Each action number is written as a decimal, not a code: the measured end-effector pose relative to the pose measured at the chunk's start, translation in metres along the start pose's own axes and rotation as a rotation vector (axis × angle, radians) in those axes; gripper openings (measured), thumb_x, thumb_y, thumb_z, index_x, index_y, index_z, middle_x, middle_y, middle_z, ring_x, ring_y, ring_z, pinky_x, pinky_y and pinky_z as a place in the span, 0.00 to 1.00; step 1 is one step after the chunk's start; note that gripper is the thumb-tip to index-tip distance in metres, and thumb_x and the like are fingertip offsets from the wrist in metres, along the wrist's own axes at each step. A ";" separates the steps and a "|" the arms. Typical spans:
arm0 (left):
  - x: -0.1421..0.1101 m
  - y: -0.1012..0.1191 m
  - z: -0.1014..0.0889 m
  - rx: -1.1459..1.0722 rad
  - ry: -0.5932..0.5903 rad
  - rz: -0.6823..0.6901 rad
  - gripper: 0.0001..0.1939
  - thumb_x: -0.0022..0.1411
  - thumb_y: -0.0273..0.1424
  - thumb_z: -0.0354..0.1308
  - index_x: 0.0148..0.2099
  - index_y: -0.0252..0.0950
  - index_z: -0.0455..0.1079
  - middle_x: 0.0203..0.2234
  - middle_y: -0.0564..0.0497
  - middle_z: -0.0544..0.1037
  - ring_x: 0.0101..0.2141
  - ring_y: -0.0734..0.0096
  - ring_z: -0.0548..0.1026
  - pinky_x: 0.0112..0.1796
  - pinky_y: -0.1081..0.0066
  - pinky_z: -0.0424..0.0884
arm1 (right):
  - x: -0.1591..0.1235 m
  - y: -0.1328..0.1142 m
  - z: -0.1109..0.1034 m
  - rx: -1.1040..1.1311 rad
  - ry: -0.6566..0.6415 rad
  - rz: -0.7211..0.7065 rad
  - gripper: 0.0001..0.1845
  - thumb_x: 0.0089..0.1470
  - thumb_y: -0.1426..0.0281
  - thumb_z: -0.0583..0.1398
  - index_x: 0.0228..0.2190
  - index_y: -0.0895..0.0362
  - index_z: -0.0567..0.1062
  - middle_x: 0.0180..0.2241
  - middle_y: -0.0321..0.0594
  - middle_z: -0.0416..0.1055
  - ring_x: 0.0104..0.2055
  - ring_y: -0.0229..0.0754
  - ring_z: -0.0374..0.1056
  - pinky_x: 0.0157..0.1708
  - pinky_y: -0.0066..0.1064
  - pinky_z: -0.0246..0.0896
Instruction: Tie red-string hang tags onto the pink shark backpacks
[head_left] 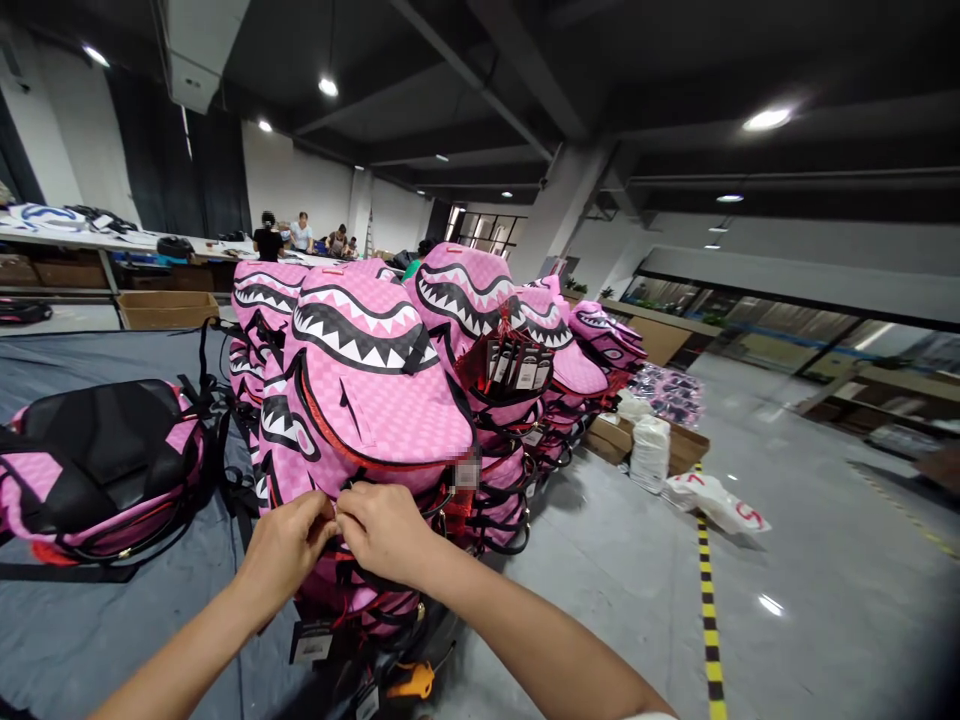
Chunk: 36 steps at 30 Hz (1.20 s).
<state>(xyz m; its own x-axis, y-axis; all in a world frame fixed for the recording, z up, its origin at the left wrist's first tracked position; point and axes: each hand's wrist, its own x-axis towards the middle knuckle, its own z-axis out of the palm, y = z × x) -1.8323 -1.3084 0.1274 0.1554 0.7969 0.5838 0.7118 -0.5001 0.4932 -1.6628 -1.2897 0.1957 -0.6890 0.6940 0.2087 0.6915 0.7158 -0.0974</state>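
Observation:
A pink checkered backpack (375,400) with a shark-mouth print stands on top of a stack in front of me. My left hand (289,545) and my right hand (382,530) meet at its lower front edge, fingers pinched together on something small there, perhaps a zipper pull or a strap. What exactly they grip is hidden by the fingers. Black straps and hang tags (311,645) dangle below the hands.
More pink shark backpacks (487,300) are piled behind and to the right. One backpack (97,465) lies on its face at the left on grey sheeting. Cardboard boxes (622,440), white bundles (649,450), a yellow-black floor stripe (709,620). People (268,238) work at far tables.

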 end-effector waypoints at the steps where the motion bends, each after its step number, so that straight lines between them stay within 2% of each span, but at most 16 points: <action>1: 0.000 0.000 0.000 -0.035 -0.003 -0.017 0.04 0.60 0.29 0.55 0.31 0.39 0.67 0.23 0.55 0.76 0.23 0.72 0.73 0.24 0.76 0.64 | 0.000 0.001 0.001 0.013 0.015 0.003 0.09 0.58 0.69 0.53 0.32 0.56 0.74 0.32 0.37 0.73 0.33 0.38 0.68 0.29 0.29 0.50; 3: -0.001 -0.001 -0.001 -0.137 -0.031 -0.001 0.05 0.61 0.28 0.52 0.34 0.38 0.69 0.25 0.53 0.77 0.24 0.72 0.75 0.26 0.76 0.67 | 0.000 0.002 0.003 0.037 0.034 0.011 0.09 0.58 0.69 0.54 0.32 0.56 0.74 0.31 0.38 0.73 0.33 0.38 0.68 0.30 0.28 0.51; 6: -0.001 -0.004 -0.002 -0.270 -0.105 0.039 0.12 0.63 0.25 0.46 0.39 0.38 0.72 0.26 0.52 0.78 0.25 0.73 0.76 0.29 0.76 0.69 | -0.001 0.003 0.005 0.091 0.062 0.023 0.08 0.58 0.69 0.55 0.31 0.56 0.74 0.31 0.37 0.73 0.33 0.38 0.68 0.31 0.28 0.52; 8: 0.000 -0.004 -0.003 -0.291 -0.128 -0.012 0.12 0.64 0.27 0.47 0.37 0.37 0.72 0.24 0.52 0.78 0.24 0.74 0.75 0.28 0.77 0.69 | -0.001 0.003 0.007 0.143 0.094 0.035 0.08 0.58 0.70 0.55 0.31 0.56 0.74 0.31 0.37 0.74 0.33 0.37 0.68 0.32 0.27 0.53; 11: 0.002 -0.003 -0.003 -0.256 -0.090 -0.129 0.09 0.63 0.33 0.53 0.31 0.36 0.69 0.23 0.53 0.76 0.24 0.73 0.73 0.27 0.76 0.66 | -0.001 0.002 0.011 0.245 0.165 0.098 0.06 0.56 0.71 0.57 0.30 0.55 0.74 0.29 0.35 0.73 0.32 0.35 0.68 0.31 0.25 0.52; 13: 0.003 -0.001 -0.003 -0.273 -0.094 -0.169 0.10 0.62 0.36 0.54 0.33 0.36 0.69 0.24 0.53 0.77 0.25 0.73 0.72 0.28 0.76 0.66 | -0.002 0.002 0.012 0.327 0.195 0.152 0.02 0.53 0.71 0.59 0.30 0.55 0.73 0.26 0.32 0.72 0.29 0.34 0.66 0.29 0.24 0.51; 17: 0.004 0.001 -0.006 -0.399 -0.251 -0.166 0.12 0.65 0.36 0.49 0.39 0.37 0.72 0.27 0.52 0.78 0.28 0.73 0.75 0.32 0.76 0.68 | -0.003 0.001 0.011 0.429 0.223 0.176 0.02 0.51 0.73 0.60 0.27 0.55 0.72 0.23 0.30 0.70 0.25 0.32 0.62 0.27 0.23 0.50; 18: 0.004 0.002 -0.006 -0.385 -0.251 -0.173 0.13 0.65 0.36 0.48 0.37 0.37 0.72 0.26 0.52 0.77 0.28 0.73 0.74 0.32 0.76 0.67 | -0.003 0.001 0.011 0.440 0.234 0.168 0.03 0.51 0.73 0.60 0.26 0.55 0.72 0.24 0.30 0.70 0.25 0.32 0.62 0.28 0.23 0.50; 20: 0.003 0.003 -0.005 -0.299 -0.176 -0.200 0.12 0.64 0.37 0.51 0.33 0.36 0.70 0.23 0.53 0.75 0.26 0.72 0.72 0.30 0.75 0.65 | -0.003 0.001 0.011 0.465 0.249 0.160 0.04 0.51 0.73 0.60 0.26 0.55 0.72 0.24 0.31 0.70 0.26 0.32 0.63 0.28 0.23 0.50; 22: 0.003 0.004 -0.004 -0.253 -0.120 -0.202 0.11 0.62 0.37 0.52 0.33 0.36 0.68 0.24 0.53 0.75 0.26 0.72 0.72 0.30 0.75 0.65 | -0.003 0.001 0.010 0.498 0.255 0.173 0.04 0.51 0.74 0.61 0.25 0.56 0.72 0.25 0.31 0.70 0.27 0.32 0.63 0.29 0.23 0.51; 26: 0.003 0.006 -0.003 -0.325 -0.216 -0.148 0.12 0.66 0.35 0.46 0.37 0.37 0.69 0.25 0.52 0.76 0.27 0.72 0.73 0.31 0.76 0.65 | -0.003 0.001 0.011 0.554 0.265 0.197 0.04 0.50 0.74 0.61 0.25 0.56 0.73 0.24 0.31 0.70 0.26 0.32 0.63 0.29 0.24 0.52; 29: 0.005 0.008 -0.004 -0.257 -0.165 -0.173 0.10 0.63 0.35 0.50 0.33 0.36 0.68 0.24 0.53 0.75 0.26 0.72 0.72 0.29 0.75 0.63 | -0.003 0.001 0.013 0.619 0.300 0.208 0.01 0.50 0.73 0.62 0.28 0.56 0.73 0.24 0.30 0.69 0.26 0.32 0.63 0.28 0.24 0.52; 31: 0.007 0.010 -0.005 -0.292 -0.177 -0.164 0.08 0.63 0.36 0.52 0.35 0.37 0.67 0.26 0.53 0.76 0.27 0.72 0.72 0.30 0.75 0.64 | -0.003 0.002 0.014 0.672 0.315 0.230 0.02 0.50 0.72 0.63 0.30 0.56 0.74 0.24 0.30 0.69 0.26 0.32 0.63 0.28 0.23 0.52; 34: 0.008 0.012 -0.005 -0.358 -0.252 -0.140 0.11 0.65 0.35 0.47 0.36 0.37 0.68 0.25 0.53 0.75 0.28 0.72 0.73 0.31 0.76 0.64 | -0.005 0.002 0.015 0.694 0.316 0.245 0.04 0.49 0.72 0.63 0.31 0.56 0.74 0.24 0.30 0.69 0.26 0.33 0.63 0.27 0.24 0.53; 36: 0.008 0.012 -0.005 -0.297 -0.222 -0.170 0.10 0.64 0.34 0.48 0.34 0.37 0.67 0.23 0.54 0.74 0.26 0.72 0.72 0.29 0.75 0.63 | -0.006 0.002 0.016 0.696 0.322 0.230 0.03 0.50 0.71 0.63 0.31 0.56 0.74 0.24 0.31 0.70 0.26 0.33 0.63 0.28 0.24 0.53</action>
<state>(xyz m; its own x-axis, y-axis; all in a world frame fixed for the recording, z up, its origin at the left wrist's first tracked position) -1.8259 -1.3098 0.1411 0.2197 0.9143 0.3401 0.5162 -0.4048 0.7547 -1.6607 -1.2906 0.1785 -0.3754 0.8498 0.3701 0.4411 0.5149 -0.7350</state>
